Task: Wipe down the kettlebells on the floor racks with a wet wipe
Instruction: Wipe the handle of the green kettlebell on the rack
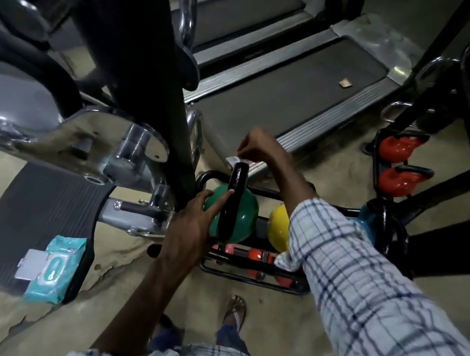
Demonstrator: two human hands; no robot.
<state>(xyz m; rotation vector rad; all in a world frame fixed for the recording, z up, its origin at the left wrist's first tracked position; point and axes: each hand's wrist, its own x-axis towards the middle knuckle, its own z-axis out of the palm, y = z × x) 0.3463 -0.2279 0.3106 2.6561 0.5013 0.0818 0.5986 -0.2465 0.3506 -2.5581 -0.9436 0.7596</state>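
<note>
A green kettlebell (242,213) with a black handle (234,196) stands on the low black floor rack (254,281) in the middle of the view. My left hand (193,226) rests against its left side with straight fingers on the green ball and the handle. My right hand (258,147) is above the handle's top and pinches a small white wet wipe (238,160) against it. A yellow kettlebell (278,226) sits to the right, partly behind my checked sleeve. Small red kettlebells (258,257) lie on the rack's lower tier.
An open pack of wet wipes (54,269) lies on a machine's grey footplate (35,223) at the left. A treadmill (290,94) stands behind the rack. Two orange kettlebells (396,163) sit on another rack at the right. A blue kettlebell (367,218) is beside my sleeve.
</note>
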